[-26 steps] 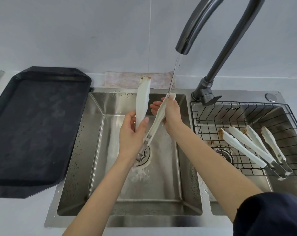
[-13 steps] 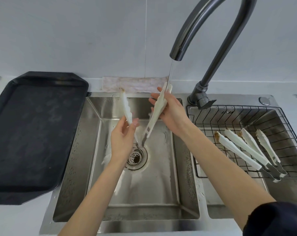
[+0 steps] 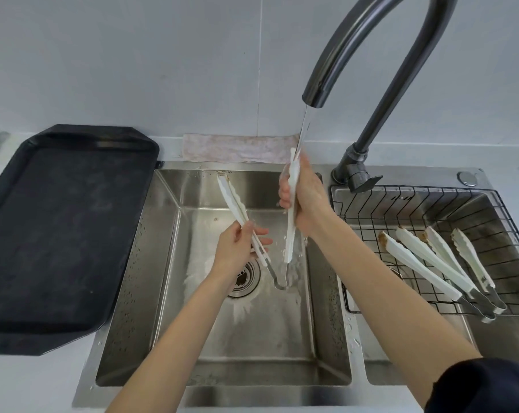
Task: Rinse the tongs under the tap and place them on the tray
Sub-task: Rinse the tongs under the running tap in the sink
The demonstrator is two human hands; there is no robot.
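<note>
Both hands (left hand [image 3: 237,248], right hand [image 3: 304,201]) around splayed tongs [image 3: 291,222]

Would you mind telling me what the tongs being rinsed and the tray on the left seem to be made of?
Tongs: white arms look like matte plastic, opaque with scalloped edges; the joining spring loop looks like bare shiny metal. Tray: black, dull, probably plastic, though coated metal is possible; it shows faint smudges and almost no reflection.

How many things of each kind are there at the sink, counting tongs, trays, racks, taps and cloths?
Tongs: 3, one pair held under the water, two pairs in the rack
Black tray: 1
Wire rack: 1
Tap: 1
Cloth: 1
Total: 7
</note>
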